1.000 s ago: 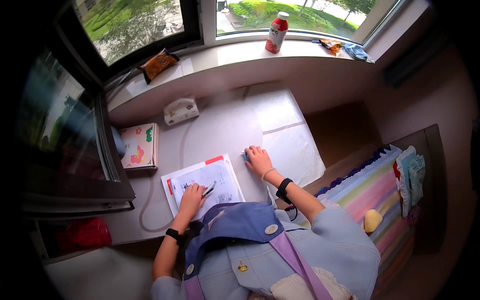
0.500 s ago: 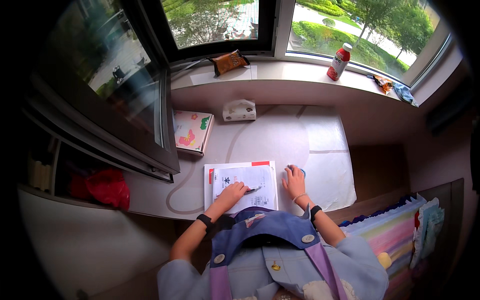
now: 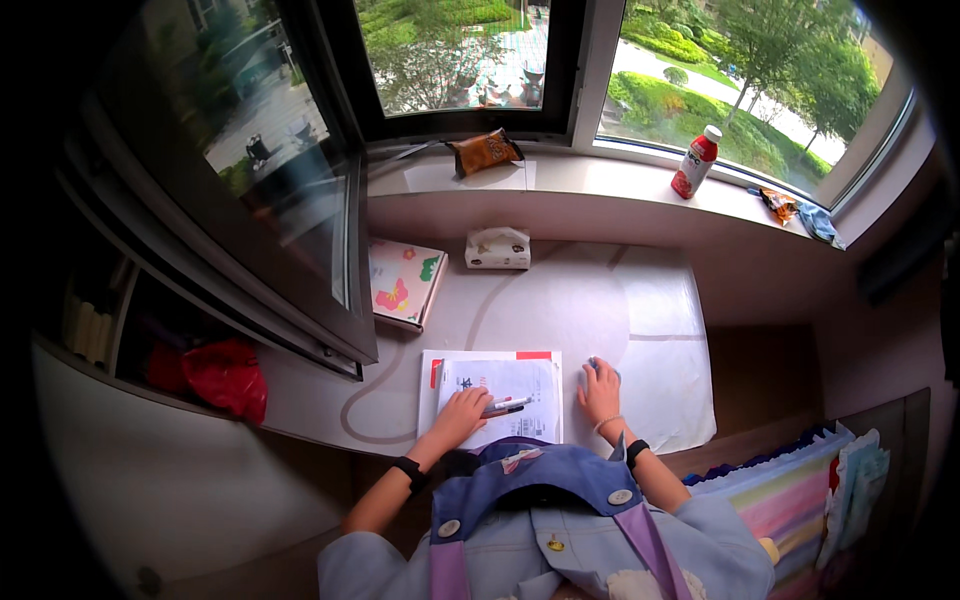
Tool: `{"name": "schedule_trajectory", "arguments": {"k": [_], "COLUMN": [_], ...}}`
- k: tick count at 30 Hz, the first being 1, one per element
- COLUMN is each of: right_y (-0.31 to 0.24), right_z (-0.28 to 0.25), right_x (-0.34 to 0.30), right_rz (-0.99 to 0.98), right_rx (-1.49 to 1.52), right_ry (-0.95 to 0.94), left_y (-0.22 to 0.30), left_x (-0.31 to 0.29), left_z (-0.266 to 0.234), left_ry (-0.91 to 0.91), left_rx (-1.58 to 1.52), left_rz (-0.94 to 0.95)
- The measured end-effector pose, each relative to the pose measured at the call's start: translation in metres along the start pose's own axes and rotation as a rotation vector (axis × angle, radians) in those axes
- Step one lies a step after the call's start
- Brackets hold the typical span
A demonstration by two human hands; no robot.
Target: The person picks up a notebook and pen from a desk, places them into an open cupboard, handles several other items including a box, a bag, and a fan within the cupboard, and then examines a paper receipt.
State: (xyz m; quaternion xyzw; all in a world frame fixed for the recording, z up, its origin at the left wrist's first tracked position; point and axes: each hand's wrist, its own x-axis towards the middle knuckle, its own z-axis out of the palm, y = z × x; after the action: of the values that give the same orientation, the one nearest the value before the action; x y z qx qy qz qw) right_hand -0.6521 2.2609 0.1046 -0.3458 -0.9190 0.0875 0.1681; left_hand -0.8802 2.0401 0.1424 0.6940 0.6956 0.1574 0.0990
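A stack of white papers (image 3: 535, 425) with red marks along its upper edge lies on the desk in front of me. My left hand (image 3: 462, 416) rests on the papers, its fingers closed around the left ends of a few pens (image 3: 508, 406), one pale and one dark. To the right of the stack, my right hand (image 3: 600, 393) is on the desk with its fingers curled over a small blue-grey object (image 3: 616, 377). Most of that object is hidden under the fingers, so its kind cannot be made out.
A flowered box (image 3: 408, 283) and a tissue pack (image 3: 498, 249) stand toward the desk's back. On the sill are an orange snack bag (image 3: 487, 153), a red bottle (image 3: 697, 162) and crumpled wrappers (image 3: 780, 206). An open window sash (image 3: 355, 250) overhangs the left; a red bag (image 3: 228, 378) lies beneath.
The whole view has shifted, so the desk sits lower in the picture. More of the pens shows beside my left hand, which has slid slightly left over the papers.
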Motion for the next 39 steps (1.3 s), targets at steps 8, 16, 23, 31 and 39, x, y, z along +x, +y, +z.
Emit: {"name": "schedule_trajectory", "arguments": {"k": [8, 16, 23, 31, 39], "right_y": [-0.012, -0.004, -0.007, -0.004, -0.060], "right_z": [0.005, 0.033, 0.042, 0.015, -0.102], "right_x": [0.004, -0.004, 0.001, 0.036, 0.243], "right_rz": [0.013, 0.567, 0.647, 0.231, 0.002], "right_rx": [0.064, 0.895, 1.009, 0.299, 0.289], "right_ry": [0.001, -0.257, -0.505, -0.702, -0.011], "left_y": [0.001, -0.028, -0.047, -0.041, -0.071], "left_x": [-0.004, -0.049, -0.066, -0.043, -0.068], "left_z": [-0.010, 0.022, 0.053, 0.043, 0.065], "left_ry": [0.092, 0.447, 0.446, 0.431, 0.620], "left_rx": [0.055, -0.185, -0.285, -0.234, -0.544], "left_rz": [-0.041, -0.650, -0.877, -0.993, -1.017]}}
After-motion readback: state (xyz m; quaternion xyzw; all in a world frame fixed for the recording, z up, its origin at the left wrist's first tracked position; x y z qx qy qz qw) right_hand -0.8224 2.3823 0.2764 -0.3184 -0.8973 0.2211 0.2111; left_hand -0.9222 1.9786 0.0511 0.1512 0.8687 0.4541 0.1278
